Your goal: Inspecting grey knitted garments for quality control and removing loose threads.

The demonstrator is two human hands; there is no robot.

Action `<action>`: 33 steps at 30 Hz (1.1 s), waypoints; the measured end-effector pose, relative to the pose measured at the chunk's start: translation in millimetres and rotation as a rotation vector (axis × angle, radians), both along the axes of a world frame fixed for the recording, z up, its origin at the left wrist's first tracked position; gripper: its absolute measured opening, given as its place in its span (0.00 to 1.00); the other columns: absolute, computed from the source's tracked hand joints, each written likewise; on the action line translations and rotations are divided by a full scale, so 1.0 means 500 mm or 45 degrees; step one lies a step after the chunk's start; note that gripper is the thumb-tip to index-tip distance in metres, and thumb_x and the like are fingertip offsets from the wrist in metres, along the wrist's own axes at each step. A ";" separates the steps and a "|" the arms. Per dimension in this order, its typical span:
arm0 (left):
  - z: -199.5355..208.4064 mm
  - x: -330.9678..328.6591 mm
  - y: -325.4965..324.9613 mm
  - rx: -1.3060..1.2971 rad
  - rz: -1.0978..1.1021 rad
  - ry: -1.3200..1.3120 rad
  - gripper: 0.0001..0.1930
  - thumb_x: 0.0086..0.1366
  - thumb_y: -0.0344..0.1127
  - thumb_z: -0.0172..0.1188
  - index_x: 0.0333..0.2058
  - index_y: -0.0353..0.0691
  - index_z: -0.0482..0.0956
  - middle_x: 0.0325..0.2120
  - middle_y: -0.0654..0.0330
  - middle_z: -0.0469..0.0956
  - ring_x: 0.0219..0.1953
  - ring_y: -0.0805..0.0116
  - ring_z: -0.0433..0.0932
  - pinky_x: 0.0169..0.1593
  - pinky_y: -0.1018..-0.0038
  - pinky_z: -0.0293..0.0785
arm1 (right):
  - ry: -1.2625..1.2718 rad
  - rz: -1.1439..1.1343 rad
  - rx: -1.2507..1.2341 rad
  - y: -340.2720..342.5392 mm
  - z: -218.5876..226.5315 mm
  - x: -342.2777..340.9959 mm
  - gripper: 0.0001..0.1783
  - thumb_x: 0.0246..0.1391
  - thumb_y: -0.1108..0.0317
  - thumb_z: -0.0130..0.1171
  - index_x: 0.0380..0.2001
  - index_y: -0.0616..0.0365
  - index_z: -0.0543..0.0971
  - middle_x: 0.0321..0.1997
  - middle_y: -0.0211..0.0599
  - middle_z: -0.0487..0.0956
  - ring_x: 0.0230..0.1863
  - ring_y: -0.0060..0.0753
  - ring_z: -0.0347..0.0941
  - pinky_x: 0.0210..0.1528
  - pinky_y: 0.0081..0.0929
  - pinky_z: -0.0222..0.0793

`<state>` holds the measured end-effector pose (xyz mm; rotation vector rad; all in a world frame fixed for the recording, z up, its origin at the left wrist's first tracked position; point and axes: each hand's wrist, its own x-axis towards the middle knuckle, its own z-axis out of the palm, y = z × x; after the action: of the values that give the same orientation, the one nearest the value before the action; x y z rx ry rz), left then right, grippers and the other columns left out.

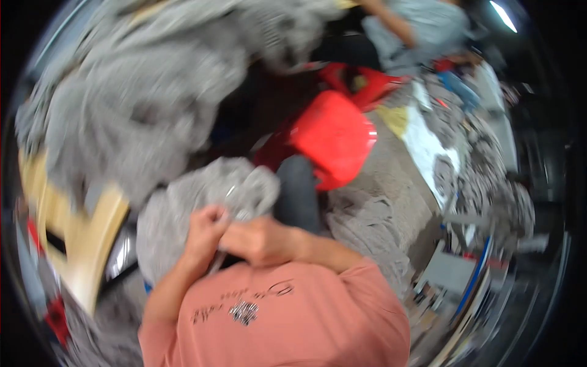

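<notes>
A bundle of grey knitted-looking fabric [177,202] lies over my lap. My left hand [206,229] is at its near side, closed, with thumb and fingertips pinched together. Right beside it, my right hand [260,240] is curled into a fist, knuckles up. Both hands are close together in front of my chest, against the near edge of the fabric. Motion blur and the fingers hide what they grip, if anything.
A large heap of grey fabric [134,92] covers a pale wooden frame [92,244] at the left. Ahead stands a red plastic stool [336,134]. More grey fabric [370,223] lies on the floor at right. A person in a light shirt [422,30] is at the far right.
</notes>
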<state>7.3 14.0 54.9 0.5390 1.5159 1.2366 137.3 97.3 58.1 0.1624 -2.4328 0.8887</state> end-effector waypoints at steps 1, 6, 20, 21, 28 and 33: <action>-0.032 -0.007 -0.007 -0.030 -0.063 -0.112 0.02 0.46 0.25 0.53 0.20 0.39 0.70 0.19 0.71 0.67 0.23 0.83 0.63 0.25 0.83 0.60 | -0.069 0.053 -0.081 0.003 -0.002 0.003 0.04 0.38 0.74 0.48 0.22 0.58 0.66 0.25 0.38 0.67 0.23 0.39 0.69 0.21 0.29 0.65; -0.052 -0.022 -0.027 -0.010 -0.144 -0.033 0.04 0.42 0.22 0.51 0.21 0.37 0.71 0.19 0.69 0.70 0.21 0.81 0.67 0.23 0.84 0.62 | 0.019 0.068 0.014 -0.013 -0.039 -0.010 0.05 0.36 0.74 0.50 0.22 0.57 0.68 0.25 0.34 0.68 0.22 0.36 0.68 0.17 0.30 0.63; -0.070 -0.031 -0.037 0.192 -0.169 -0.381 0.06 0.42 0.22 0.51 0.23 0.32 0.74 0.20 0.64 0.75 0.20 0.79 0.70 0.26 0.83 0.66 | 0.151 -0.167 0.000 -0.011 -0.068 -0.011 0.03 0.41 0.72 0.50 0.22 0.59 0.68 0.25 0.38 0.67 0.17 0.39 0.67 0.15 0.32 0.62; -0.066 -0.029 -0.036 0.192 -0.153 -0.348 0.06 0.42 0.22 0.51 0.22 0.33 0.74 0.20 0.64 0.75 0.20 0.79 0.70 0.26 0.83 0.66 | 0.201 -0.162 -0.010 -0.012 -0.067 -0.010 0.03 0.41 0.73 0.49 0.22 0.59 0.67 0.25 0.38 0.67 0.17 0.40 0.67 0.14 0.32 0.62; -0.084 -0.051 -0.047 0.217 -0.177 -0.432 0.06 0.41 0.24 0.48 0.20 0.32 0.74 0.17 0.62 0.75 0.18 0.79 0.69 0.24 0.85 0.63 | 0.123 -0.161 0.024 -0.015 -0.063 -0.007 0.05 0.41 0.73 0.49 0.25 0.62 0.66 0.23 0.38 0.67 0.17 0.40 0.66 0.14 0.32 0.62; -0.072 -0.044 -0.056 0.175 -0.117 -0.431 0.07 0.41 0.24 0.48 0.20 0.32 0.74 0.17 0.61 0.75 0.18 0.78 0.69 0.24 0.85 0.63 | 0.141 -0.158 0.055 -0.024 -0.053 -0.006 0.04 0.43 0.73 0.48 0.24 0.63 0.68 0.22 0.36 0.66 0.16 0.34 0.66 0.13 0.28 0.61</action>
<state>-14.7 -14.0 18.6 0.4562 1.1175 1.2934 134.3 85.1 31.4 0.0732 -2.3324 0.7533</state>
